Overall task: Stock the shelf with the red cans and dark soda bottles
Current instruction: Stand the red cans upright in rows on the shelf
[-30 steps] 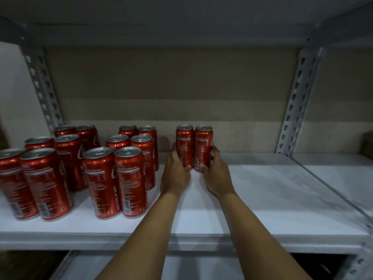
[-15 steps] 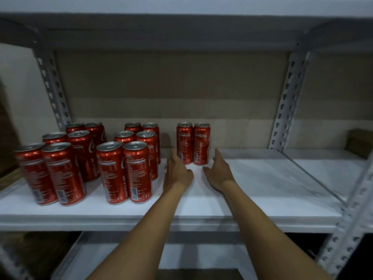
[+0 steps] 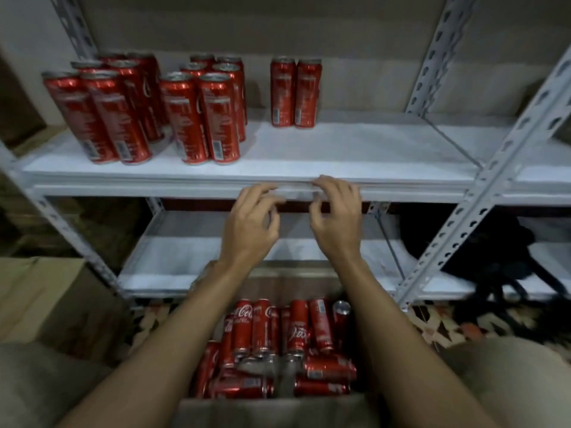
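Cardboard box (image 3: 272, 412), brown and open-topped, sits nearest, at the bottom edge between the two forearms; inside it lies a jumble of red aluminium soda cans (image 3: 272, 344), some on their sides, some standing. Both forearms reach forward over the box. Left hand (image 3: 251, 223) and right hand (image 3: 335, 217) hang side by side in the air, fingers loosely curled, gripping nothing, fingertips in front of the front lip of the white metal shelf board (image 3: 355, 149); motion blur hides whether they touch it. Below that board, a lower white shelf (image 3: 173, 257) shows behind the hands. On the upper board stand upright red cans: a left cluster (image 3: 105, 106), a middle cluster (image 3: 204, 109) just beside it, and a lone pair of red cans (image 3: 295, 92) apart to the right, touching each other near the back. Perforated grey steel uprights (image 3: 500, 168) frame the rack. A second brown carton (image 3: 46, 298) sits left on the floor; a dark bag (image 3: 494, 251) rests on the lower right.
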